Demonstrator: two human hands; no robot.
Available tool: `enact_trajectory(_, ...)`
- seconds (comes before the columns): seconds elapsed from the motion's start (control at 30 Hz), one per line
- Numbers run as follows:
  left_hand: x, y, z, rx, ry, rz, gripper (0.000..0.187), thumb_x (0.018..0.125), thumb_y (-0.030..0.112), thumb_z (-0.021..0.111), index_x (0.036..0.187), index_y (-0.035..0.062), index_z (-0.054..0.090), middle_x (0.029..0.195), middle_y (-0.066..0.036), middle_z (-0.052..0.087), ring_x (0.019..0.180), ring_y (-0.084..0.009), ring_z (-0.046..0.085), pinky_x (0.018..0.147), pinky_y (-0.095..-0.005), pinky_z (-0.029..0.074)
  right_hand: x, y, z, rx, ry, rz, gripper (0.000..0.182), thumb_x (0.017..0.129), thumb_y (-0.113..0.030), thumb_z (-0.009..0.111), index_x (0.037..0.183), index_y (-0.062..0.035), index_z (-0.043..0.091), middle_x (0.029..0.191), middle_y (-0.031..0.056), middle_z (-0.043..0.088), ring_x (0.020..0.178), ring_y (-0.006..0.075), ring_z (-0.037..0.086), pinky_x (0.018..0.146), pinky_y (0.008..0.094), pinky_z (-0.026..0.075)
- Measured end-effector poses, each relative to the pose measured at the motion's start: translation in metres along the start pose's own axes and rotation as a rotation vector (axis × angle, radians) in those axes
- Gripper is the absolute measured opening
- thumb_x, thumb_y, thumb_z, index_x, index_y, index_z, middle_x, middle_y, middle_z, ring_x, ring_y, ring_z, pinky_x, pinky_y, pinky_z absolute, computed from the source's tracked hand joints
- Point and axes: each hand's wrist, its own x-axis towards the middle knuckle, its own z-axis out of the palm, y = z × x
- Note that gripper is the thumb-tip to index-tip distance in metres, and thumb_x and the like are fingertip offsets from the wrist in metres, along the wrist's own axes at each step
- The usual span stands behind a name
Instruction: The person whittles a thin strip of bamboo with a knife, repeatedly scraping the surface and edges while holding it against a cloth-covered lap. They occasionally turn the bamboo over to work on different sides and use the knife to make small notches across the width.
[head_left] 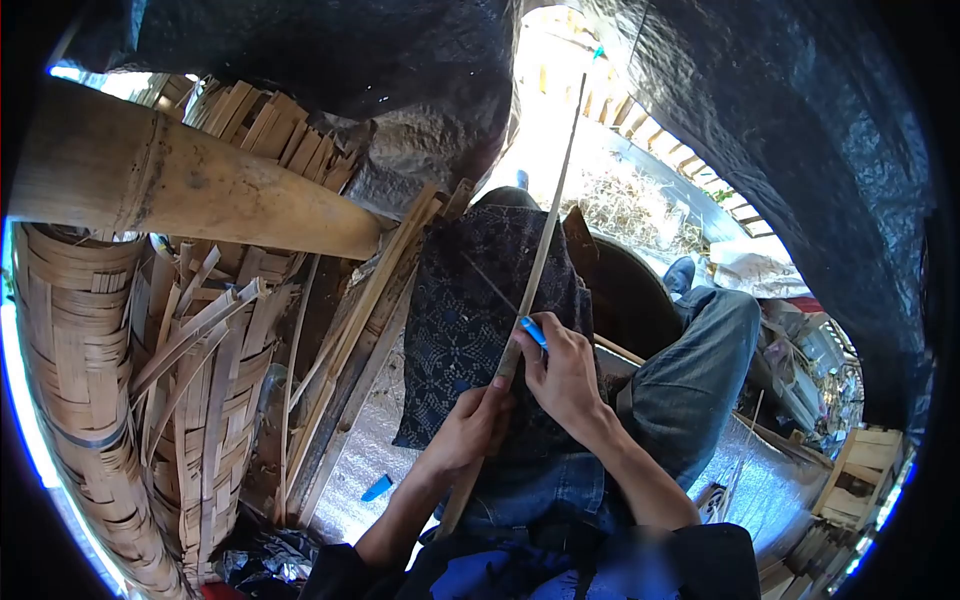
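A long bamboo strip runs from my lap up and away over a dark patterned cloth spread on my leg. My left hand is closed around the strip's lower part. Just above it, my right hand grips a blue-handled knife against the strip. What looks like its thin blade points up and left across the cloth. The strip's far end reaches the bright opening, near a small green spot.
Woven bamboo baskets with loose strips stand at left, under a thick bamboo pole. A blue plastic piece lies on the floor. Dark tarpaulin hangs overhead and right. A wooden crate sits at far right.
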Motion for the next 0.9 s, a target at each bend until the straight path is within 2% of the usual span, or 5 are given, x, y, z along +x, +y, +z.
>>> enact_trajectory(0.1, -0.001, 0.000, -0.005, -0.074, -0.026, -0.040, 0.042, 0.097, 0.047, 0.037, 0.076, 0.0116, 0.045, 0.055, 0.007, 0.032, 0.043, -0.0052, 0.027, 0.039, -0.0225, 0.023, -0.003, 0.003, -0.004, -0.003, -0.054, 0.004, 0.015, 0.085, -0.011, 0.061, 0.087, 0.0008, 0.053, 0.068, 0.0183, 0.061, 0.064, 0.0356, 0.062, 0.052, 0.0394, 0.046)
enact_trajectory(0.27, -0.002, 0.002, 0.001, -0.001, -0.015, 0.001, 0.039, 0.098, 0.045, 0.037, 0.074, 0.0137, 0.042, 0.055, 0.008, 0.030, 0.043, -0.0041, 0.026, 0.039, -0.0218, 0.021, 0.017, 0.002, -0.035, -0.034, -0.212, -0.072, 0.025, 0.084, -0.017, 0.065, 0.072, 0.0013, 0.054, 0.050, 0.0135, 0.054, 0.039, 0.0228, 0.053, 0.039, 0.0344, 0.040)
enact_trajectory(0.43, -0.003, 0.003, 0.007, 0.185, 0.066, 0.062, 0.041, 0.099, 0.043, 0.033, 0.073, 0.0121, 0.042, 0.052, 0.007, 0.032, 0.041, -0.0041, 0.029, 0.037, -0.0223, 0.023, 0.024, 0.008, -0.039, -0.095, -0.286, -0.120, 0.030, 0.086, -0.025, 0.063, 0.074, 0.0024, 0.060, 0.049, 0.0132, 0.051, 0.045, 0.0228, 0.056, 0.046, 0.0356, 0.043)
enact_trajectory(0.7, 0.002, -0.002, 0.007, 0.341, 0.138, 0.172, 0.046, 0.100, 0.037, 0.034, 0.072, 0.0030, 0.048, 0.056, 0.004, 0.038, 0.049, -0.0049, 0.035, 0.043, -0.0251, 0.029, 0.030, -0.003, -0.012, 0.160, -0.346, 0.261, 0.025, 0.086, -0.023, 0.061, 0.081, 0.0013, 0.063, 0.057, 0.0114, 0.057, 0.053, 0.0236, 0.056, 0.054, 0.0381, 0.044)
enact_trajectory(0.9, 0.006, -0.003, 0.004, 0.296, 0.117, 0.191, 0.046, 0.100, 0.038, 0.034, 0.072, 0.0047, 0.049, 0.055, 0.005, 0.038, 0.046, -0.0049, 0.034, 0.041, -0.0252, 0.028, 0.019, -0.008, -0.009, 0.238, -0.266, 0.106, 0.027, 0.086, -0.020, 0.060, 0.072, 0.0027, 0.059, 0.056, 0.0152, 0.055, 0.048, 0.0238, 0.053, 0.049, 0.0359, 0.040)
